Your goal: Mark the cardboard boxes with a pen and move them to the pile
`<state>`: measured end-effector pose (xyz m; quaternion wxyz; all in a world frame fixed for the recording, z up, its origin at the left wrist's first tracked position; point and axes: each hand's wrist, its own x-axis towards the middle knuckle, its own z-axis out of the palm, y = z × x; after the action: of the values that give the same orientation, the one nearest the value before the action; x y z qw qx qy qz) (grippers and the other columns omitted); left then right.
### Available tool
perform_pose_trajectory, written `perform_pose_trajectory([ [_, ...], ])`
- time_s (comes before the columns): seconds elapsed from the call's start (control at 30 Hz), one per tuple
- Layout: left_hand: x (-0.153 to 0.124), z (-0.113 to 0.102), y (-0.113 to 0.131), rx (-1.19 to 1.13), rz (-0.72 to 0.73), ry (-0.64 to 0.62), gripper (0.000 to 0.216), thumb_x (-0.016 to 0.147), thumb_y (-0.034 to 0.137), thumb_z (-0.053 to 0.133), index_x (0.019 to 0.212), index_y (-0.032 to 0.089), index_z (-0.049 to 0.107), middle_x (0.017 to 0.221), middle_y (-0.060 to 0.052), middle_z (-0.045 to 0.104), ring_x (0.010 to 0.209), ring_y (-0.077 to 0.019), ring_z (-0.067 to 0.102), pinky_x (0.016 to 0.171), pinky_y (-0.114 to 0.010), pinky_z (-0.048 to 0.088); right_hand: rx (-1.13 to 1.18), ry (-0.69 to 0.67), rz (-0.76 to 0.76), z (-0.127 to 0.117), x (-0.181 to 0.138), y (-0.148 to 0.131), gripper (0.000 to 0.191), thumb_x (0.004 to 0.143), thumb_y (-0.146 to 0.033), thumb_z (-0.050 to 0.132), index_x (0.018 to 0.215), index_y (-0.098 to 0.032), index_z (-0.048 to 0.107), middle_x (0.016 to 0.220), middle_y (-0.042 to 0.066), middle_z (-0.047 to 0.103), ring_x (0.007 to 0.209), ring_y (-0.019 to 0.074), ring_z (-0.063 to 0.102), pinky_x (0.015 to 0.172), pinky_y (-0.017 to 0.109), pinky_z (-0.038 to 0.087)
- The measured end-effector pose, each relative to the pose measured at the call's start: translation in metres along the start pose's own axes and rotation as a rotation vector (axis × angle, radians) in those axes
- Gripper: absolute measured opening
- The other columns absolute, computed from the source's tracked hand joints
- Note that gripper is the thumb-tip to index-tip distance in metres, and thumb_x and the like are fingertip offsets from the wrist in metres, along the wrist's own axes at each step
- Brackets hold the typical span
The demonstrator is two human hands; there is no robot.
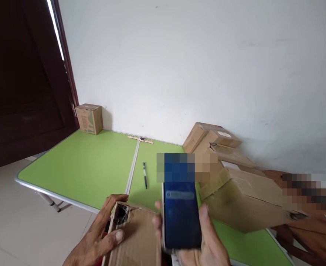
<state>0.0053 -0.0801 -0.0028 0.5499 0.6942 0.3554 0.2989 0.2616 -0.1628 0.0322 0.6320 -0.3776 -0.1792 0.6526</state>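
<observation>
My right hand (211, 240) is closed around a smartphone (181, 218), held upright with its screen facing me. The screen glows blue, and its upper part is blurred out. At the bottom of the view, my left hand (98, 231) grips the left side of a cardboard box (141, 236), thumb on its top face and fingers over the far edge. A dark, ragged hole (121, 214) is torn in the box's upper left corner. The phone hides part of the box's right side.
A green folding table (77, 162) stands against a white wall. On it lie a black pen (145, 175) and a pink-strapped watch (141, 139). One small carton (90, 119) sits at the back left; several cardboard boxes (251, 184) crowd the right, near a brown wooden surface (307, 244).
</observation>
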Motion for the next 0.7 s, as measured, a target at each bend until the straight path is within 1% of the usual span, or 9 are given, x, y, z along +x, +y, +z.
perform_pose_trajectory([
  [0.07, -0.001, 0.000, 0.003, -0.004, -0.042, 0.004, 0.079, 0.094, 0.073, 0.055, 0.161, 0.032, 0.045, 0.168, -0.010, 0.044, 0.157, -0.0445, 0.037, 0.120, -0.059, 0.044, 0.015, 0.178, -0.178, -0.006, 0.029, -0.021, 0.071, 0.084, -0.078, 0.071, 0.127, -0.022, 0.074, 0.120, 0.013, 0.081, 0.100, 0.0332, 0.080, 0.091, 0.048, 0.063],
  [0.1, -0.001, 0.000, 0.003, -0.005, -0.059, 0.014, 0.080, 0.094, 0.075, 0.054, 0.161, 0.033, 0.045, 0.170, -0.009, 0.041, 0.157, -0.0448, 0.035, 0.122, -0.060, 0.041, -0.027, 0.234, -0.233, -0.013, 0.048, -0.028, 0.072, 0.080, -0.076, 0.077, 0.128, -0.022, 0.072, 0.118, 0.013, 0.082, 0.099, 0.0325, 0.080, 0.090, 0.047, 0.062],
  [0.17, -0.002, 0.001, 0.002, 0.001, -0.081, 0.035, 0.080, 0.092, 0.077, 0.052, 0.160, 0.034, 0.046, 0.172, -0.007, 0.038, 0.158, -0.0461, 0.033, 0.125, -0.063, 0.035, -0.157, 0.391, -0.282, -0.035, 0.087, -0.031, 0.067, 0.075, -0.074, 0.082, 0.117, -0.021, 0.074, 0.104, 0.008, 0.083, 0.093, 0.0276, 0.079, 0.083, 0.037, 0.062],
  [0.27, -0.002, 0.002, 0.001, 0.015, -0.088, 0.059, 0.077, 0.092, 0.078, 0.051, 0.157, 0.038, 0.049, 0.170, -0.004, 0.042, 0.156, -0.0473, 0.036, 0.124, -0.064, 0.035, -0.228, 0.501, -0.222, -0.071, 0.139, -0.020, 0.051, 0.082, -0.066, 0.079, 0.098, -0.018, 0.072, 0.087, 0.006, 0.080, 0.082, 0.0247, 0.077, 0.068, 0.033, 0.060],
  [0.37, 0.000, 0.003, 0.002, 0.022, -0.066, 0.068, 0.073, 0.093, 0.078, 0.047, 0.155, 0.040, 0.050, 0.166, -0.004, 0.048, 0.155, -0.0466, 0.039, 0.122, -0.062, 0.039, -0.289, 0.548, -0.137, -0.094, 0.172, -0.008, 0.041, 0.095, -0.058, 0.070, 0.093, -0.016, 0.070, 0.081, 0.007, 0.076, 0.075, 0.0223, 0.074, 0.064, 0.033, 0.060],
  [0.47, 0.002, 0.005, 0.005, 0.031, -0.079, 0.083, 0.074, 0.093, 0.079, 0.043, 0.155, 0.039, 0.049, 0.167, -0.005, 0.045, 0.156, -0.0466, 0.035, 0.124, -0.066, 0.033, -0.356, 0.594, -0.078, -0.104, 0.193, -0.005, 0.035, 0.104, -0.050, 0.063, 0.104, -0.015, 0.069, 0.093, 0.006, 0.075, 0.079, 0.0187, 0.073, 0.071, 0.035, 0.062],
  [0.57, 0.005, 0.006, 0.005, 0.032, -0.070, 0.096, 0.079, 0.090, 0.082, 0.043, 0.155, 0.037, 0.048, 0.166, -0.007, 0.044, 0.155, -0.0484, 0.035, 0.125, -0.070, 0.028, -0.442, 0.623, -0.046, -0.109, 0.209, -0.006, 0.033, 0.104, -0.045, 0.065, 0.120, -0.016, 0.068, 0.111, 0.006, 0.073, 0.089, 0.0186, 0.073, 0.078, 0.037, 0.063],
  [0.63, 0.008, 0.006, 0.003, 0.027, -0.034, 0.088, 0.082, 0.089, 0.084, 0.044, 0.154, 0.035, 0.048, 0.163, -0.009, 0.048, 0.152, -0.0487, 0.040, 0.124, -0.069, 0.031, -0.520, 0.632, -0.037, -0.112, 0.216, -0.009, 0.034, 0.104, -0.043, 0.066, 0.126, -0.017, 0.066, 0.118, 0.008, 0.072, 0.095, 0.0204, 0.073, 0.081, 0.039, 0.064],
  [0.7, 0.011, 0.005, -0.002, 0.020, 0.004, 0.077, 0.082, 0.087, 0.085, 0.045, 0.152, 0.034, 0.050, 0.158, -0.010, 0.052, 0.147, -0.0474, 0.046, 0.120, -0.065, 0.040, -0.621, 0.635, -0.037, -0.115, 0.217, -0.011, 0.035, 0.103, -0.041, 0.067, 0.128, -0.017, 0.066, 0.123, 0.009, 0.070, 0.099, 0.0220, 0.072, 0.084, 0.041, 0.063],
])
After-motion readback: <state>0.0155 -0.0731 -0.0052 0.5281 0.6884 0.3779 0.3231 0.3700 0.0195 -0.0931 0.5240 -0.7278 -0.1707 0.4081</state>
